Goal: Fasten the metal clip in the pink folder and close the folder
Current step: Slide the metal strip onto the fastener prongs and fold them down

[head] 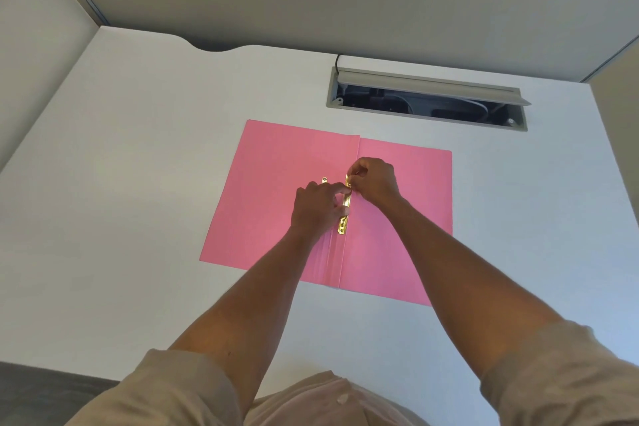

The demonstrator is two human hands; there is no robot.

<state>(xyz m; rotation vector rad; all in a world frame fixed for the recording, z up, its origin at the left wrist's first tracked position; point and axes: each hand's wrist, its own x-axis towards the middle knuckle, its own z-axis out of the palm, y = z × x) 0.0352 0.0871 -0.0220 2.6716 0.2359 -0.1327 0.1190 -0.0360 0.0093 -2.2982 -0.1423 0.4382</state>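
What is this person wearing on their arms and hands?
Both hands, the left hand and the right hand, are bare: no gloves, rings or watch show. The forearms are bare too. Loose beige sleeves are pushed up near the elbows on both arms, plain with no markings.

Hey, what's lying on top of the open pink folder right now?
On the pink folder, along its fold, lies a gold metal clip, with the left hand and right hand working it. The hands cover the clip's middle. No paper shows.
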